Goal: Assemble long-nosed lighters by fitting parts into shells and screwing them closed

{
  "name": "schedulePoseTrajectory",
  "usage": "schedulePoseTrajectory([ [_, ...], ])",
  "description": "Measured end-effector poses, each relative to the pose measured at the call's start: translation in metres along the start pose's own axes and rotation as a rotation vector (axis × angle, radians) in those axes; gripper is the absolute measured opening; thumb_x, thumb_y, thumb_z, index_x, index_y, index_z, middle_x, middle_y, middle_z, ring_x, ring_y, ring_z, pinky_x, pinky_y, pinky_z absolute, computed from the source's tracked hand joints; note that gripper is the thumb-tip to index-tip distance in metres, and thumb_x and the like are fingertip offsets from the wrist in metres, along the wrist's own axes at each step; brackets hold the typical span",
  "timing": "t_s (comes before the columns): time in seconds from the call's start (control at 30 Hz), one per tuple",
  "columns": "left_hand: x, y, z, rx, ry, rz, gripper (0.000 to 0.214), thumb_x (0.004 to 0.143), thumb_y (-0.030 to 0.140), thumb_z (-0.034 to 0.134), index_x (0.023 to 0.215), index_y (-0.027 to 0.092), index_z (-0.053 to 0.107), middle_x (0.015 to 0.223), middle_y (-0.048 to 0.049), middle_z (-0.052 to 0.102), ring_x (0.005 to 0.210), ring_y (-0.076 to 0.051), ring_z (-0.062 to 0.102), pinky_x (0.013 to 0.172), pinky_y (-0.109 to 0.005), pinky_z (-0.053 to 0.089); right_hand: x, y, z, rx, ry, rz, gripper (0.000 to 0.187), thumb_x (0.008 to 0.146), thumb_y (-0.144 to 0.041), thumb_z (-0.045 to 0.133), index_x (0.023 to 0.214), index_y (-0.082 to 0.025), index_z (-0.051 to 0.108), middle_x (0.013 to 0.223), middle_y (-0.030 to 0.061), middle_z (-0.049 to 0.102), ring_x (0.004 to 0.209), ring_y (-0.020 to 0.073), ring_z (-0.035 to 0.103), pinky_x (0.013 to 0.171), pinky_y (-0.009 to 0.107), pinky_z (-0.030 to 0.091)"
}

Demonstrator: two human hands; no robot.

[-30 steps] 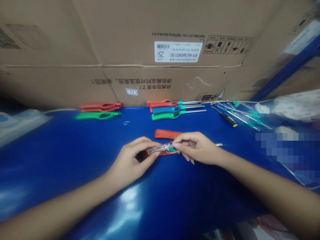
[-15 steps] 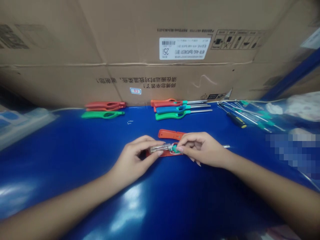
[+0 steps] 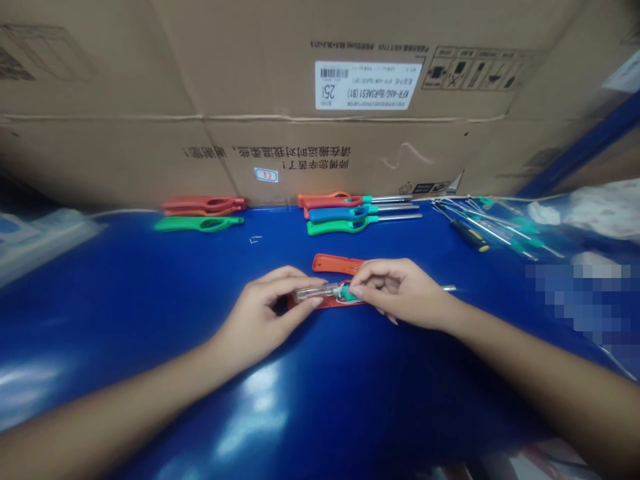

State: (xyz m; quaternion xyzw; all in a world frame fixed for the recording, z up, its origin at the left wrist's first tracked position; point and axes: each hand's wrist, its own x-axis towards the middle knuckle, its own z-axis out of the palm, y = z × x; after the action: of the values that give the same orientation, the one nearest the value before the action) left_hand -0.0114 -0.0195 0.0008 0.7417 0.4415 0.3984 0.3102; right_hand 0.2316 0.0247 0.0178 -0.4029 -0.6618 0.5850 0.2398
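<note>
Head view: both hands meet low over the blue tabletop (image 3: 150, 300). The left hand (image 3: 265, 317) is closed in a pinch, thumb below and forefinger above, on the near end of a clear insert (image 3: 316, 292). The right hand (image 3: 405, 293) is closed too, its fingertips nipping the teal piece (image 3: 347, 293) at the insert's other end. Directly under both sets of fingertips lies a red shell half (image 3: 327, 304), flat on the tabletop. The insert sits just above it or on it; I cannot tell whether they touch.

The work in hand looks like bedding the insert into that shell half. It appears lined up but not yet seated. Seating it would call for keeping both ends level and pressing down evenly, with the teal piece dropping into its own recess.

The insert's long axis runs from the left hand to the right hand, nearly parallel to the shell beneath it, with the teal end pointing toward the right hand. A thin metal tip (image 3: 449, 289) juts out past the right hand on the same line.

An orange shell half (image 3: 336, 264) lies just beyond the right hand's fingers. Further beyond it are finished lighters (image 3: 350, 217) in a row against a cardboard box (image 3: 250, 133). A screwdriver (image 3: 470, 237) lies well off beyond the right wrist.
</note>
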Motion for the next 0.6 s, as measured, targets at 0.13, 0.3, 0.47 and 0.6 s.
schedulePoseTrajectory([
  [0.13,-0.0005,0.0009,-0.0002,0.002,0.004,-0.002,0.020,0.090,0.023,0.070,0.108,0.020,0.077,0.098,-0.0068,0.072,0.082,-0.015,0.067,0.070,-0.024,0.051,0.0006,0.0029,-0.0007,-0.005,-0.003,-0.020,0.025,0.085,-0.040,0.071,0.088,-0.015,0.068,0.058,-0.0057,0.052,0.041,0.0047,0.046,0.035,0.016,0.041],
  [0.3,-0.0004,0.0006,0.0003,0.001,0.008,0.008,0.019,0.090,0.022,0.070,0.107,0.020,0.077,0.097,-0.0064,0.072,0.080,-0.014,0.066,0.069,-0.024,0.051,0.0015,0.0052,-0.0007,-0.010,-0.006,-0.068,0.026,0.085,-0.040,0.071,0.085,-0.015,0.069,0.074,-0.0005,0.059,0.046,0.0043,0.050,0.036,0.016,0.043],
  [0.47,-0.0006,0.0000,0.0003,-0.004,-0.001,0.006,0.020,0.090,0.022,0.069,0.108,0.020,0.077,0.098,-0.0062,0.072,0.080,-0.014,0.066,0.070,-0.024,0.051,0.0021,0.0071,-0.0011,-0.031,-0.005,-0.072,0.025,0.086,-0.040,0.071,0.087,-0.014,0.070,0.077,0.0001,0.059,0.046,0.0041,0.050,0.035,0.016,0.042],
  [0.6,-0.0008,0.0003,-0.0002,0.004,0.000,0.009,0.020,0.090,0.022,0.069,0.108,0.019,0.077,0.097,-0.0061,0.072,0.079,-0.013,0.066,0.068,-0.023,0.050,0.0014,0.0078,-0.0010,-0.037,0.008,-0.080,0.027,0.086,-0.041,0.071,0.087,-0.014,0.070,0.076,-0.0005,0.059,0.044,0.0034,0.049,0.035,0.017,0.040],
])
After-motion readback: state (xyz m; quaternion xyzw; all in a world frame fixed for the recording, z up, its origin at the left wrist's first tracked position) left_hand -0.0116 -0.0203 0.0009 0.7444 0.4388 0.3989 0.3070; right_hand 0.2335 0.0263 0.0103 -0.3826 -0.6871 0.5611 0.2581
